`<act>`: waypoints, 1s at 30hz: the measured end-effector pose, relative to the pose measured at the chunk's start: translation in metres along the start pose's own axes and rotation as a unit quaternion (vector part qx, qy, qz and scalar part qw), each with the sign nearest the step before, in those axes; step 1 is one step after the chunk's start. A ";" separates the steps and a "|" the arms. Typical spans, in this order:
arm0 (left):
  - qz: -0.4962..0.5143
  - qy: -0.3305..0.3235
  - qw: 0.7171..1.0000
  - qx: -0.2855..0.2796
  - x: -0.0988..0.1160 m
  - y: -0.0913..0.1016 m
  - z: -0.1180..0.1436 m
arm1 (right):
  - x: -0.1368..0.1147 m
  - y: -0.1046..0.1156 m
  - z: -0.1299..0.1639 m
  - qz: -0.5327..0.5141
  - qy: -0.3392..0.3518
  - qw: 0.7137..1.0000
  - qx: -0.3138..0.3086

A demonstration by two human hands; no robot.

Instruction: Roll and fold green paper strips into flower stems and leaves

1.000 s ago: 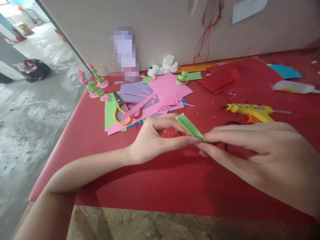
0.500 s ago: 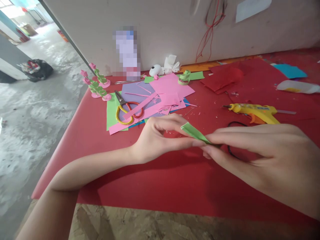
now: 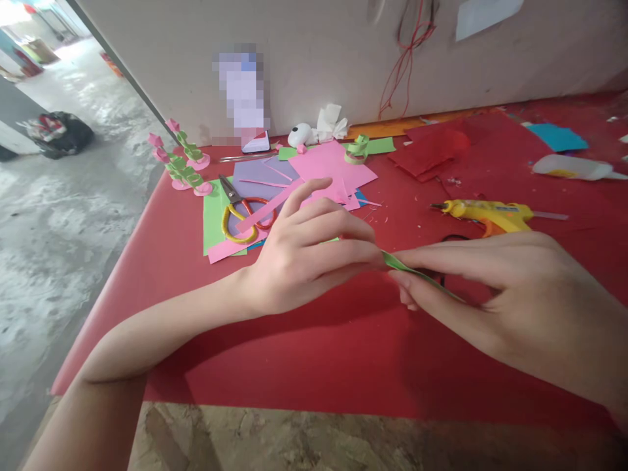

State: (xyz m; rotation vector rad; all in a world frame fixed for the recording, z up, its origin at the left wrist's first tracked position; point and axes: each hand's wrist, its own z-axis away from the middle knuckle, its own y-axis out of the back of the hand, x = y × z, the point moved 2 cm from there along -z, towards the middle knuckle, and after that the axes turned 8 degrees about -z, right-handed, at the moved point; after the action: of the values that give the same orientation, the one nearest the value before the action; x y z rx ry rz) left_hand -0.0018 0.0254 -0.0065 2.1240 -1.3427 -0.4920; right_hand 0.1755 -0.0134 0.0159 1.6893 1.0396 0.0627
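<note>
Between the two sets of fingertips, low over the red table cover (image 3: pixel 304 366), a folded green paper strip (image 3: pixel 398 265) is pinched at both ends: the left hand (image 3: pixel 304 258) closes thumb and forefinger on its near end, with the other fingers fanned above, and the right hand (image 3: pixel 510 297) clamps the far end between thumb and forefinger. Only a short stretch of green shows between them; the rest is hidden under the fingers.

My judgement is that the paper could tear or crease crooked if the hands pull apart or twist unevenly, since so little of it is held. A slip could also drop it among the scraps on the cover.

Just beyond lie a yellow glue gun (image 3: pixel 485 212), whose nozzle may be hot if the right hand drifts back, and scissors (image 3: pixel 240 212) on the coloured paper sheets (image 3: pixel 314 173). Green-and-pink paper flowers (image 3: pixel 181 163) stand at the corner.

No brand, label or writing is legible anywhere.
</note>
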 end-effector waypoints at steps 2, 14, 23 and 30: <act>-0.016 -0.004 1.000 -0.008 0.002 0.000 0.000 | -0.002 -0.001 0.000 0.004 0.028 1.000 0.008; -0.137 0.008 0.991 -0.010 0.011 -0.002 0.001 | -0.004 -0.009 0.001 0.138 0.083 0.986 0.036; 0.058 0.128 0.983 -0.114 0.008 0.002 -0.004 | 0.000 -0.016 0.007 0.127 0.083 0.988 0.039; 0.289 0.246 0.923 -0.063 0.003 -0.001 -0.005 | 0.000 -0.005 0.003 0.099 0.082 0.991 0.021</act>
State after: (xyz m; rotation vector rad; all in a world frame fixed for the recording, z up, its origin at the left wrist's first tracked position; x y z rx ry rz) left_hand 0.0029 0.0241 -0.0036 1.4943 -1.4838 0.1854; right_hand 0.1739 -0.0161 0.0103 1.8469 0.9959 0.3155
